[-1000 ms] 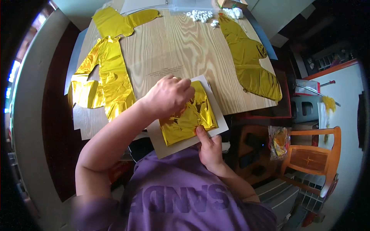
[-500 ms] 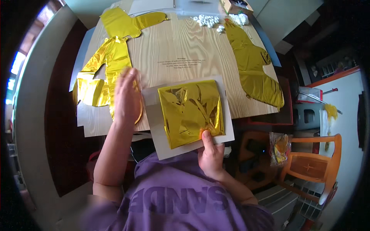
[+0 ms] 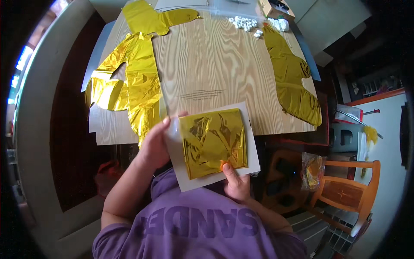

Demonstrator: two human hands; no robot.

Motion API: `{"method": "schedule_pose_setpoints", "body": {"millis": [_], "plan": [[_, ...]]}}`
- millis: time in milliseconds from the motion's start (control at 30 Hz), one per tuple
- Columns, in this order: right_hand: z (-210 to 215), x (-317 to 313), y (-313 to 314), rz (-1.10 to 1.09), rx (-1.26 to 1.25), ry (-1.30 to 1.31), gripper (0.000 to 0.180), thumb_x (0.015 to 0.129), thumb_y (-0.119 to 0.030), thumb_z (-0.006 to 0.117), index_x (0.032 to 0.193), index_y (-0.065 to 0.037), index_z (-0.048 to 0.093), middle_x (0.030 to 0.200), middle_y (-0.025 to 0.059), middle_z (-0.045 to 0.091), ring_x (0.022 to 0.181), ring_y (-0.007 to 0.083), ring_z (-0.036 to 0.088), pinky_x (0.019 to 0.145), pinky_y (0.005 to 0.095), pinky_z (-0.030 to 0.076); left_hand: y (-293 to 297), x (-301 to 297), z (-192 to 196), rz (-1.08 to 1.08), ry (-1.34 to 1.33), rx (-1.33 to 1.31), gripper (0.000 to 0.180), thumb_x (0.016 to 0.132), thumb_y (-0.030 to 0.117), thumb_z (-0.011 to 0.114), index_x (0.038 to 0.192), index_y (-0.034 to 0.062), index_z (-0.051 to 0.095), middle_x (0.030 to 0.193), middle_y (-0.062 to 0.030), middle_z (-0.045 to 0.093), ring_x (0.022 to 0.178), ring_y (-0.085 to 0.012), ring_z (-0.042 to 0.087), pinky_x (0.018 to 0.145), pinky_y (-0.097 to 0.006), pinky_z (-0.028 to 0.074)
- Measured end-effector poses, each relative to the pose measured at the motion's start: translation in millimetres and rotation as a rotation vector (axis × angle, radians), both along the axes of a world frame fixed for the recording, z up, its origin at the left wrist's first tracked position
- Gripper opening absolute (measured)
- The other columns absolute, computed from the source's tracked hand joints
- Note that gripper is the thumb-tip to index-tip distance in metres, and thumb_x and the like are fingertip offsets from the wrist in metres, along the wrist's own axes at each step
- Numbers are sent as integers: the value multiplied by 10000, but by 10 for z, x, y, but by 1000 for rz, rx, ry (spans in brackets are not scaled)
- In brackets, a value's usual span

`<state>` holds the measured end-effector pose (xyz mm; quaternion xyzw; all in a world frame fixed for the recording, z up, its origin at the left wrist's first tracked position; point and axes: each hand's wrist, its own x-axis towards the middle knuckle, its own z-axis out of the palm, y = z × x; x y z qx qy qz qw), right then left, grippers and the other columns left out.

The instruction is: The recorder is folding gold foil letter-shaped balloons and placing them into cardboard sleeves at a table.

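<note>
My right hand [image 3: 237,185] grips the lower edge of a pale square card [image 3: 254,149], thumb on top. A folded gold foil balloon [image 3: 213,142] lies flat on the card, with a small orange bit by my thumb. At the card's upper left edge, my left hand [image 3: 157,140] is closed on a clear plastic bag [image 3: 174,129]. This bag is hard to see against the wood; small dark print shows on it beyond the card. How far it reaches around the card, I cannot tell.
Unfolded gold foil balloons lie on the wooden table [image 3: 207,56]: one at far left [image 3: 144,19], one at left [image 3: 142,73], one at right [image 3: 293,82]. White curled pieces [image 3: 243,23] and a box [image 3: 276,8] stand at the back. A wooden chair [image 3: 345,185] is at lower right.
My left hand has come down and right to the card's edge and closed on the clear bag. The bag's print has moved nearer. The card has dropped slightly toward me.
</note>
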<state>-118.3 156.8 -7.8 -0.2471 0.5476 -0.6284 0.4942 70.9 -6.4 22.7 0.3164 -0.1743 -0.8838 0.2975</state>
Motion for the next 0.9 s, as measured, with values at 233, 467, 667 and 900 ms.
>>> {"method": "schedule_pose_setpoints", "body": {"millis": [233, 467, 667, 900], "plan": [[-170, -290, 286, 187, 24, 4, 448, 953, -272, 677, 1281, 12, 564, 1270, 130, 613, 1156, 264, 593, 1004, 370, 444, 86, 49, -47, -25, -111, -29, 529, 931, 20, 560, 1451, -3, 472, 1280, -156, 638, 1157, -252, 639, 1016, -401, 514], [56, -1107, 53, 296, 24, -297, 703, 1023, -520, 494, 1480, 8, 403, 1332, 133, 612, 1201, 219, 598, 1040, 372, 455, 37, -22, 135, -270, -58, -25, 614, 865, 65, 608, 1454, -34, 462, 1317, -183, 634, 1180, -274, 643, 1059, -403, 490], [329, -927, -412, 142, 117, 24, 347, 1060, -300, 521, 1203, -14, 655, 1149, 48, 680, 1039, 112, 595, 974, 279, 439, 260, -112, 219, -311, -164, -75, 577, 955, 317, 686, 1393, -21, 522, 1284, -145, 651, 1129, -233, 655, 1014, -388, 508], [440, -643, 15, 76, 235, -75, 276, 1050, -294, 574, 1087, -41, 676, 1055, -33, 667, 988, 68, 570, 932, 255, 430, 822, 380, 198, -373, -320, -33, 507, 967, 334, 677, 1343, 13, 565, 1255, -60, 658, 1146, -161, 610, 1033, -366, 455]]}}
